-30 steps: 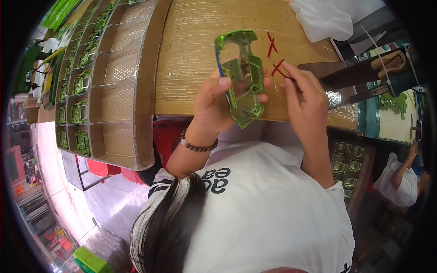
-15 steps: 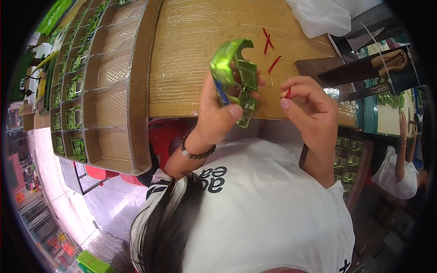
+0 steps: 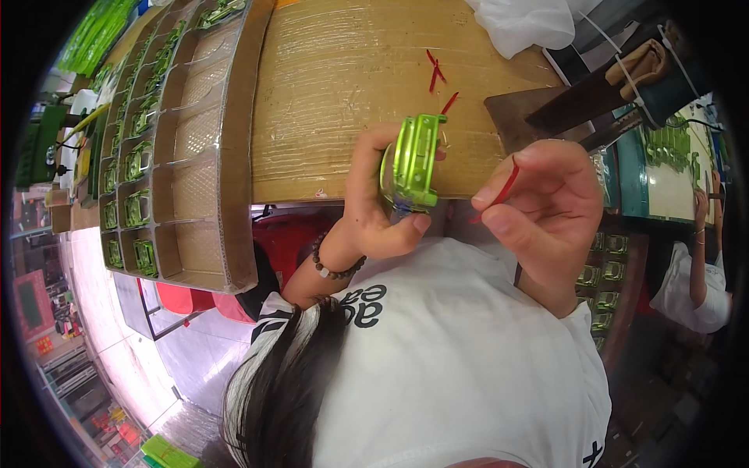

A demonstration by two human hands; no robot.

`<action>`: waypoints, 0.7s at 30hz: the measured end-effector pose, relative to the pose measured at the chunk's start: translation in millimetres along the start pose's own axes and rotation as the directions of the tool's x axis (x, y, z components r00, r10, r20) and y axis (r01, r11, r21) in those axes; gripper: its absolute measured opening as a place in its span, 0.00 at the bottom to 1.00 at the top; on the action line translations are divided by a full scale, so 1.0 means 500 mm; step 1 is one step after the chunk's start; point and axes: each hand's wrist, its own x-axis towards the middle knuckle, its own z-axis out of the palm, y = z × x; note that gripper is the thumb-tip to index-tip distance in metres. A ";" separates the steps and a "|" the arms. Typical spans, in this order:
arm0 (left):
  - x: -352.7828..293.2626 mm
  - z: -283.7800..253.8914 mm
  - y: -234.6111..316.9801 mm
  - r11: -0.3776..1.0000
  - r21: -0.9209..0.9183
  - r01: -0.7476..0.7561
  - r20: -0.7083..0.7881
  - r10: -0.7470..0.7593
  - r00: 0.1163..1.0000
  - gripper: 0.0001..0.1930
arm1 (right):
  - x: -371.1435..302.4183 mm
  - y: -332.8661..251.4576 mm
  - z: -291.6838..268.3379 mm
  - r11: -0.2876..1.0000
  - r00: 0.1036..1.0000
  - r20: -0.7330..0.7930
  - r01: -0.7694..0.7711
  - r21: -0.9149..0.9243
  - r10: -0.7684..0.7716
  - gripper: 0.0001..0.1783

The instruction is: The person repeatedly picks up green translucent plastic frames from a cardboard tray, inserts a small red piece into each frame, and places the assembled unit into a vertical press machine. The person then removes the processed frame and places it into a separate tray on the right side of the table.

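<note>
The left hand (image 3: 365,212) is curled part-way round the green shell (image 3: 419,160), near the right hand (image 3: 558,209). The right thumb and finger pinch a thin red strip (image 3: 509,186). A soft pinch and a steady left hand should work best, so nothing bends. The shell is turned edge-on, hiding its inside and some left fingers. It may also hide the near end of another strip (image 3: 450,101) beyond the hands.

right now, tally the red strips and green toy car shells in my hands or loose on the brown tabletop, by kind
Green toy car shell: 1, in your left hand
Red strips: 4 (1 in your right hand, 3 on the brown tabletop)
Total: 5
</note>
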 end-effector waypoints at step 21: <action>0.008 0.015 0.016 0.914 0.377 -0.150 0.158 0.095 0.983 0.34 | 0.000 -0.038 -0.005 0.956 1.000 0.008 -0.023 -0.292 0.026 0.19</action>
